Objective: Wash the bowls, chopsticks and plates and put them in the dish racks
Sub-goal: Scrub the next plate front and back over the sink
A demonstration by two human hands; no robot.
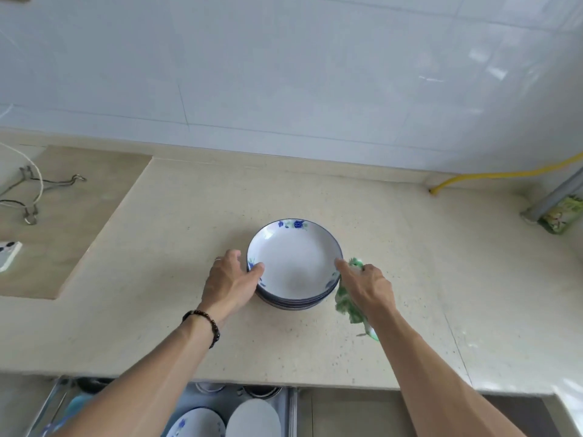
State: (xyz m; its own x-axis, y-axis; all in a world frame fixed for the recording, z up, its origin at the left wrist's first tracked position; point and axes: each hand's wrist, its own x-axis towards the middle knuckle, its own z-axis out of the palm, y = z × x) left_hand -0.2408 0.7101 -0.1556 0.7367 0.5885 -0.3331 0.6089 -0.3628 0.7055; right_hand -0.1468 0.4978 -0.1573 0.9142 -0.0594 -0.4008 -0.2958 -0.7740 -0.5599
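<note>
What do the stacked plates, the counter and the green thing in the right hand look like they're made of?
Plates: likely glazed ceramic, going by the glossy white surface and painted blue flowers. Counter: probably stone or a composite, matte beige with fine specks. The green thing: seemingly a soft cloth, crumpled and hanging limp from the right hand.

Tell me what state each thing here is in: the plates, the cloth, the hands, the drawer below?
Stack of plates: upright on the counter, top plate looks empty.
Left hand: grips the stack's left rim.
Right hand: holds the green cloth, forefinger touching the stack's right rim.
Green cloth: bunched, hanging below the right hand.
Dish rack drawer: pulled open, plates standing inside.
</note>
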